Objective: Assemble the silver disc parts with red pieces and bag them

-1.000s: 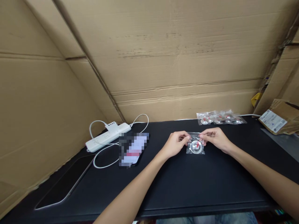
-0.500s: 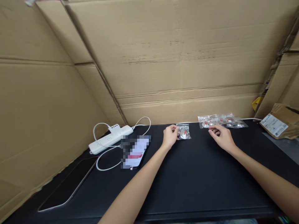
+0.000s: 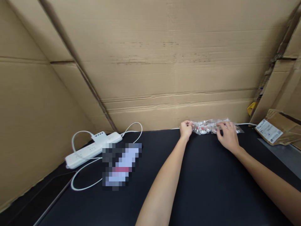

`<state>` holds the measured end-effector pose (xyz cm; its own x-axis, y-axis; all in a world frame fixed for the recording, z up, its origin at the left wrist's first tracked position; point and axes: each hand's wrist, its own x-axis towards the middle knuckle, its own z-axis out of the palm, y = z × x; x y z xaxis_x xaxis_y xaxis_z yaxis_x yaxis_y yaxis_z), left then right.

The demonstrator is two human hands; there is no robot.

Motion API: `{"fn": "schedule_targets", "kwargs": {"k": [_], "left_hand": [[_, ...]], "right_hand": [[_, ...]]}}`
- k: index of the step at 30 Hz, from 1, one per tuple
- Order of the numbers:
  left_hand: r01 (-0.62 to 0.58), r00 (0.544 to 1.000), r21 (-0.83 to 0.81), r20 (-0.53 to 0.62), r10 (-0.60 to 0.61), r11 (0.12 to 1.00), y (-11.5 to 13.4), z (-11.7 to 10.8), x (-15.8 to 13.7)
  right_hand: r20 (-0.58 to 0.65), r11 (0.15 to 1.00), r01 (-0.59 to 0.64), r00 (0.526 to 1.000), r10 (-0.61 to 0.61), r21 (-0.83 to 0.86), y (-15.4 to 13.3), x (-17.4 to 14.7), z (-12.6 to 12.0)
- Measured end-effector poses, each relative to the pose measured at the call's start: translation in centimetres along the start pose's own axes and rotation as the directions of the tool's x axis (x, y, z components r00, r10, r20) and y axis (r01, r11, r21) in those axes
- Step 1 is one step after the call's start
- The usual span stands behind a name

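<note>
The left grip (image 3: 186,128) was curled nearly closed, with its fingertips pinching the left edge of a shiny clear packet (image 3: 202,129). That packet lay just to the right of the left grip, at the back of the black counter (image 3: 199,188), and had round silver bits with red on them inside. The right grip (image 3: 228,136) was partly open, its fingers bent over the other clear packets (image 3: 239,129) and its thumb a little apart. I could not tell if it had hold of anything, because the hand hid what was under it. The packets sat close together in a row, from the left grip to just past the right grip. Behind both grips stood a big brown cardboard wall (image 3: 164,75). To the right of the right grip was a torn brown box (image 3: 285,127) with a white label (image 3: 269,131), and a bit of something yellow (image 3: 251,108) showed near it. Well to the left of the left grip were a white power strip (image 3: 88,152), a looped white cord (image 3: 78,189) and a flat thing blurred into squares (image 3: 122,166).
</note>
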<state>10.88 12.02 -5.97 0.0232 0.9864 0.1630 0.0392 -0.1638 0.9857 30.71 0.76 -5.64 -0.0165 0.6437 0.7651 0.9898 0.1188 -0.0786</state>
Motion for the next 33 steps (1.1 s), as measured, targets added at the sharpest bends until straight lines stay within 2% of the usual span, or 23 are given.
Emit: {"fn": "schedule_targets", "kwargs": {"k": [5, 9, 12, 16, 18, 20, 22, 24, 26, 28, 33], "left_hand": [[0.046, 0.999, 0.007, 0.005, -0.046, 0.999, 0.7, -1.2, 1.2], [0.018, 0.999, 0.08, -0.035, -0.015, 0.997, 1.3, -0.7, 0.8], [-0.032, 0.996, 0.201, -0.078, 0.049, 0.979, 1.4, 0.1, -0.9], [-0.179, 0.972, 0.362, -0.078, 0.221, 0.915, 1.9, 0.7, -3.7], [-0.268, 0.952, 0.453, -0.012, 0.306, 0.85, 2.2, 1.1, -4.9], [-0.386, 0.916, 0.66, 0.194, 0.35, 0.644, 2.1, 1.5, -5.7], [-0.476, 0.879, 0.736, 0.411, 0.241, 0.481, 1.9, 1.9, -6.1], [-0.526, 0.841, 0.745, 0.527, 0.122, 0.41, 1.6, 2.1, -6.3], [-0.538, 0.826, 0.751, 0.56, 0.063, 0.381, 1.5, 2.2, -6.3], [-0.528, 0.833, 0.766, 0.551, 0.048, 0.367, 1.4, 2.1, -6.3], [-0.5, 0.861, 0.794, 0.501, 0.093, 0.345, 1.5, 0.2, -6.8]], "right_hand": [[-0.062, 0.984, -0.153, 0.987, 0.148, -0.093, 2.0, 0.3, 0.5], [-0.048, 0.956, -0.254, 0.967, 0.25, -0.147, 2.9, 0.4, 0.5], [-0.023, 0.93, -0.31, 0.95, 0.312, -0.197, 4.1, 0.2, 0.3], [0.031, 0.891, -0.377, 0.917, 0.397, -0.253, 5.7, -0.1, 0.0], [0.101, 0.895, -0.36, 0.912, 0.397, -0.264, 6.2, -0.3, 0.2], [0.224, 0.924, -0.279, 0.914, 0.339, -0.259, 6.3, -0.4, 0.6], [0.368, 0.953, -0.175, 0.893, 0.259, -0.246, 6.1, -0.4, 0.9], [0.464, 0.964, -0.112, 0.859, 0.217, -0.243, 5.7, -0.3, 1.1], [0.502, 0.963, -0.1, 0.837, 0.218, -0.252, 4.9, -0.2, 1.2], [0.53, 0.965, -0.094, 0.821, 0.213, -0.243, 3.8, -0.1, 1.1], [0.557, 0.973, -0.079, 0.808, 0.189, -0.215, 0.1, 0.3, 1.4]]}}
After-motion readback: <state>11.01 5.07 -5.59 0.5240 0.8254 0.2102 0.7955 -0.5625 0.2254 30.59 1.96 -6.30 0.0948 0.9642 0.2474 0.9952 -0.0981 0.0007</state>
